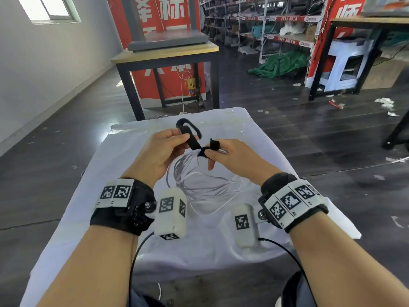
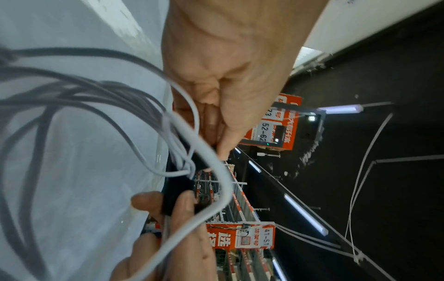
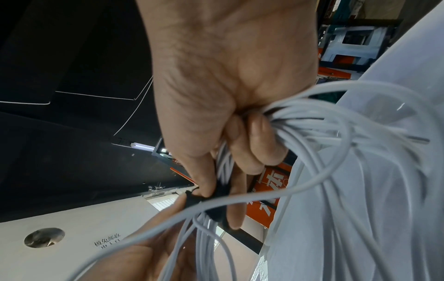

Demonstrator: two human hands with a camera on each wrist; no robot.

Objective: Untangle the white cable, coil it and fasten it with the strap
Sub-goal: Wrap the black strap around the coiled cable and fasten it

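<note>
White cable (image 1: 199, 180) hangs as a gathered coil at frame centre, above the cloth (image 1: 93, 218), its top bunched in your right hand (image 1: 230, 156). That hand's fingers are curled tight round the bundle and pinch the near end of the strap (image 1: 192, 140), presumably to anchor the wrap. Your left hand (image 1: 159, 151) pinches the strap's free length, drawn toward upper centre, likely to keep tension for the next turn. One loop strays loose across the bundle in the right-wrist view; fastening is not yet complete.
</note>
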